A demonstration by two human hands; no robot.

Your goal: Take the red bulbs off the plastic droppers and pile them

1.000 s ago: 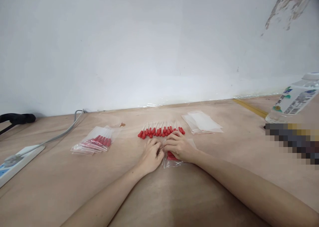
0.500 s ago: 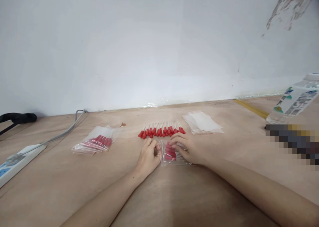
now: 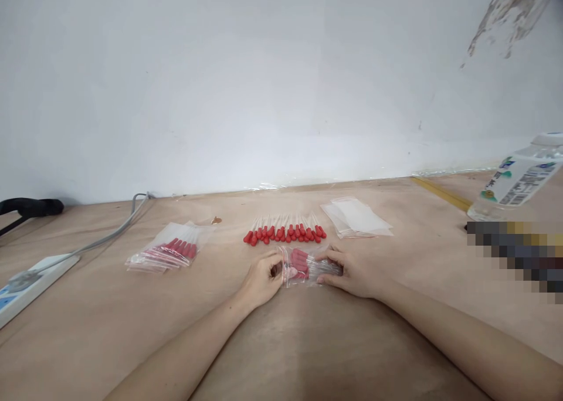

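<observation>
A clear zip bag (image 3: pixel 313 277) lies in front of me, with several red-bulbed droppers (image 3: pixel 300 259) inside it, bulbs toward the zip end on the left. My left hand (image 3: pixel 260 278) is closed on that zip end, its thumb partly seen through the plastic. At the opposite end my right hand (image 3: pixel 358 273) curls its fingers and thumb around the bag, over the clear tubes. Just beyond both hands runs a row of loose droppers (image 3: pixel 285 232), red bulbs facing me and tips toward the wall.
Filled dropper bags (image 3: pixel 169 251) are piled at the left. Flat clear bags (image 3: pixel 358 218) form a stack at the right. Farther out are a power strip (image 3: pixel 53 272) with a grey cable (image 3: pixel 109 237), a plastic bottle (image 3: pixel 516 178) and a pixelated dark object (image 3: pixel 514 251).
My right hand has shifted right, off the red bulbs and onto the bag's tube end. My left hand has turned slightly and keeps hold of the zip end.
</observation>
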